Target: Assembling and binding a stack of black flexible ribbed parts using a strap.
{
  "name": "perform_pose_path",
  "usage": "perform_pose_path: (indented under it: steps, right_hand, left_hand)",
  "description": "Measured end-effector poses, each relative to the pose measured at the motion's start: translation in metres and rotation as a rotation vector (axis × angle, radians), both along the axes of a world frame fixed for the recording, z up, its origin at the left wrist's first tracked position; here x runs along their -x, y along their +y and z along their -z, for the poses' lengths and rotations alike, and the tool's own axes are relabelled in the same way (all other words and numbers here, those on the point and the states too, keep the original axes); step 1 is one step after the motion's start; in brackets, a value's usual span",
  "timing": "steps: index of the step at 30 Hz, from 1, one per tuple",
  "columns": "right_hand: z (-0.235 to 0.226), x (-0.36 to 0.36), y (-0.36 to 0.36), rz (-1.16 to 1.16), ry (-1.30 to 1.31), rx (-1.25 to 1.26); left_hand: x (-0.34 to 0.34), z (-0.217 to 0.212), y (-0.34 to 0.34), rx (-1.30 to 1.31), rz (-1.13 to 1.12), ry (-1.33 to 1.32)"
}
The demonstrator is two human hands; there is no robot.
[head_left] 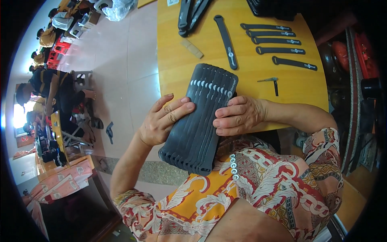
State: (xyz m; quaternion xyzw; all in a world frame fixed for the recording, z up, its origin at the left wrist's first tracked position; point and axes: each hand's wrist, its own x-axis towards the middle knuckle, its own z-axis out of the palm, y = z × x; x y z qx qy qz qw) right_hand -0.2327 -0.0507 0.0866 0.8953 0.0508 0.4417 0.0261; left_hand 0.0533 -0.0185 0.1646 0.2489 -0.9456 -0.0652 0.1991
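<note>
A thick, fanned stack of black straps (197,121) with rounded ends and pale printed marks is held between my two hands, over the table's near edge. My left hand (165,119) presses along the stack's left side, its fingers laid over the top straps. From the right side my right hand (242,115) grips the stack, fingers bent against its edge. The stack tilts, its printed end pointing away from me. Beyond it a single black strap (226,42) with a slotted end lies on the yellow table (173,48).
Several loose straps (281,51) lie in a row at the table's right. Nearer is a small dark tool (275,82); at the left, a tan strip (192,48). More straps (191,16) lie at the far edge. Other people (44,88) sit across the floor at left.
</note>
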Motion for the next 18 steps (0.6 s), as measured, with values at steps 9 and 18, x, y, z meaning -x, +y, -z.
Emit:
perform_pose_path:
  steps: [9, 18]
  right_hand:
    - [0.013, 0.004, 0.003, -0.08, 0.16, 0.049]
    - [0.0, 0.022, -0.025, -0.197, 0.298, 0.079]
  left_hand:
    - [-0.001, -0.004, 0.025, -0.14, 0.023, -0.098]
    - [0.014, -0.007, 0.032, -0.006, 0.08, -0.196]
